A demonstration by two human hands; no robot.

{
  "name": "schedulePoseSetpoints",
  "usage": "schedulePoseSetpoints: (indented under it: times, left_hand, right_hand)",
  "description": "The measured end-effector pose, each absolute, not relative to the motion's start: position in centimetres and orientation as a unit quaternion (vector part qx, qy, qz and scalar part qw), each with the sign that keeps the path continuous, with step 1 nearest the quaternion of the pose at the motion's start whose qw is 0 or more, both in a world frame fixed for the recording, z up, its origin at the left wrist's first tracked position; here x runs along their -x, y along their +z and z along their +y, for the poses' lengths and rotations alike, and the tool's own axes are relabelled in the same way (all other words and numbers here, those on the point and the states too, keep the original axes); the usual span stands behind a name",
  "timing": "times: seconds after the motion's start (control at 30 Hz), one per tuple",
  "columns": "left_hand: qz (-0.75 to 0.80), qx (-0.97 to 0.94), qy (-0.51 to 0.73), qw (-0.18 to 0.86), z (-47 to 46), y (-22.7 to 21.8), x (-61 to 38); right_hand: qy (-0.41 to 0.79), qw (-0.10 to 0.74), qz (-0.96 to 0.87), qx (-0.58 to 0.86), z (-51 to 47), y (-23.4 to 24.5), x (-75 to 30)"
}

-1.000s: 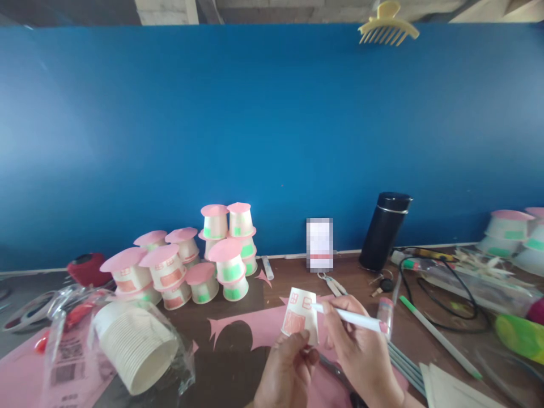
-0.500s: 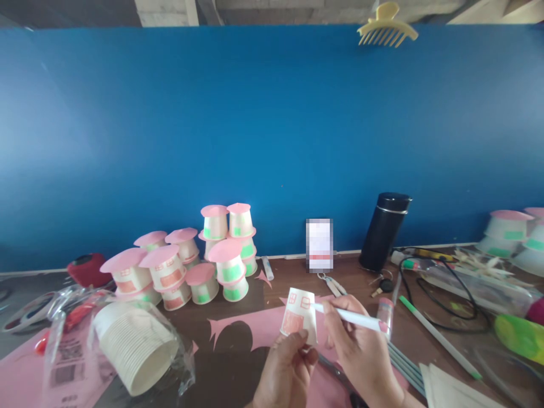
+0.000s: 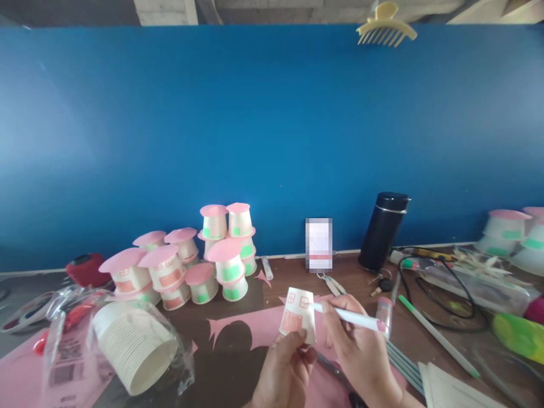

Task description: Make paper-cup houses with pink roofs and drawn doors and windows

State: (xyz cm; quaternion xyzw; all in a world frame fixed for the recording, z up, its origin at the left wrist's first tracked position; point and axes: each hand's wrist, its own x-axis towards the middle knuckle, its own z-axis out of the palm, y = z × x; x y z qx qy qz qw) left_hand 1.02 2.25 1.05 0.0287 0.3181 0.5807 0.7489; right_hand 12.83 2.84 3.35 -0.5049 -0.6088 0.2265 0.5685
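A: Take the paper cup as clock centre, 12 = blue wall. Where's it at?

B: Off the worktop, in the L hand, which comes in from approx 7 & pinches it near the bottom. Narrow end's up.

A: Anything drawn on it?

B: Yep, two red windows up top, bigger red block below.

A: & the R hand?

B: Approx 4 o'clock, pinching a white pen w/ a pink end. Tip's right by the window on the 3 o'clock side; can't quite tell if it's touching.

A: What else is round there?

B: Cut pink sheet spreads toward 9. Pink-topped cups, some stacked, at 10. Stack of white cups lies sideways in a clear bag, btwn 8 & 9. Black bottle by the wall, btwn 1 & 2. Keys just this side of it. Green-tipped pen lies flat, just past 3.
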Motion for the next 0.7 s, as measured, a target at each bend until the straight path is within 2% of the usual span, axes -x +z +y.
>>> schedulePoseSetpoints:
  times: [0.7]
  left_hand:
    - [0.326,-0.06,0.581,0.743,2.0,0.96,-1.23]
  right_hand:
    - [0.19,0.571,-0.617,0.507,2.79,3.66,-12.91]
